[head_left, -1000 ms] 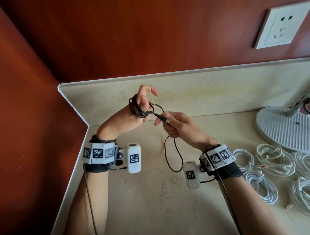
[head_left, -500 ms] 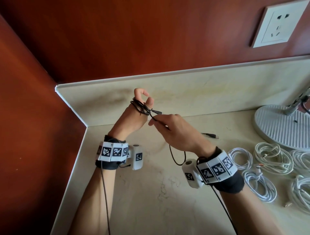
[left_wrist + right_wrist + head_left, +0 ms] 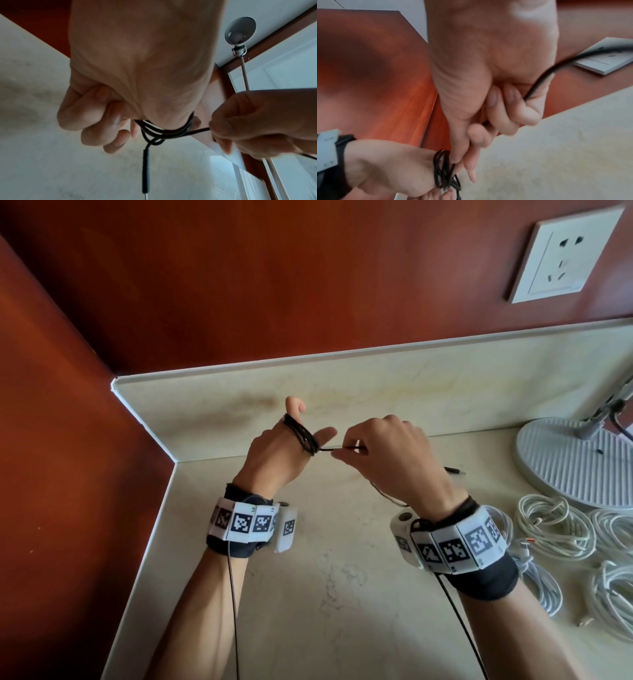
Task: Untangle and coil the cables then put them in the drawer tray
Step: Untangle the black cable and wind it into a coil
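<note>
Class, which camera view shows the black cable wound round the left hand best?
The left wrist view: the black cable shows sharp, its loops around the left hand, its plug hanging down, the right hand pinching its strand. The head view shows the loops small; the right wrist view shows them blurred.

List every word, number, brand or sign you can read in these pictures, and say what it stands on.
No readable words, numbers or brand names.
Left hand's wristband: square black-and-white coded markers, patterns only.
Right hand's wristband: the same kind of markers, no letters.
Wall socket: plain white plate with slots, no print that can be made out.
Black cable: no label seen.
</note>
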The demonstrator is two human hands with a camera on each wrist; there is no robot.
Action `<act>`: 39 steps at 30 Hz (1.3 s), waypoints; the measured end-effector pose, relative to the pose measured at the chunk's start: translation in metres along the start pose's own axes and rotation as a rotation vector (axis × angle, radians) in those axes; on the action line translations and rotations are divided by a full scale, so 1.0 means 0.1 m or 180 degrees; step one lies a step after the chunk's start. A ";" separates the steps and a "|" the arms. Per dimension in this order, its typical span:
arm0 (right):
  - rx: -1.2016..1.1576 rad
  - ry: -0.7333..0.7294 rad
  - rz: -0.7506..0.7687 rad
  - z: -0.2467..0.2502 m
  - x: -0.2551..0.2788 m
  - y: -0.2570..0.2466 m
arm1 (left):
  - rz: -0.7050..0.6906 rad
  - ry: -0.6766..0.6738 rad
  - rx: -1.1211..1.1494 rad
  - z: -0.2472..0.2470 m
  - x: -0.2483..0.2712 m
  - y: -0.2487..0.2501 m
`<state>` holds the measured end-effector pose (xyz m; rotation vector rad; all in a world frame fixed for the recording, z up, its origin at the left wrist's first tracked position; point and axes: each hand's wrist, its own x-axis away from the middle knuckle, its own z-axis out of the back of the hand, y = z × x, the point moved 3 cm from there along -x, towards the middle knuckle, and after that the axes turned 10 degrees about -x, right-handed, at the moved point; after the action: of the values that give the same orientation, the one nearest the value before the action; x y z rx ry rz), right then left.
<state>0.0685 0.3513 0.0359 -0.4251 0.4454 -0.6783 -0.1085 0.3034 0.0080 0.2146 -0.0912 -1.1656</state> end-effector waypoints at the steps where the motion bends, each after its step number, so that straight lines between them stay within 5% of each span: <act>1: 0.0049 0.0100 0.0027 0.03 0.00 0.02 | -0.0031 -0.0050 -0.0075 -0.02 0.01 0.04; 6: -0.0451 -0.0247 0.0450 0.08 0.01 0.05 | -0.0283 0.0118 -0.0548 -0.07 0.05 0.08; 10: -0.0809 -0.0065 0.0779 0.12 -0.02 0.05 | -0.0646 -0.0095 -0.0418 -0.08 0.05 0.14; 18: -0.0948 0.0601 0.0669 0.24 -0.05 0.32 | -0.1089 -0.0995 0.0326 -0.03 0.23 0.27; 23: -0.2526 0.0214 0.0464 0.21 -0.07 0.46 | -0.1336 -0.1204 0.0617 0.05 0.34 0.41; 30: -0.2850 0.0221 0.0711 0.20 -0.09 0.46 | -0.1779 -0.1993 0.0739 0.04 0.53 0.60; 39: -0.3944 -0.0237 0.0449 -0.09 -0.12 0.54 | -0.1797 -0.1303 0.0661 0.34 0.63 0.60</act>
<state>0.0826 0.3954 0.0044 -1.5613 0.7913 -0.1701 -0.0357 0.2636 0.0520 0.1866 -0.5413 -1.7539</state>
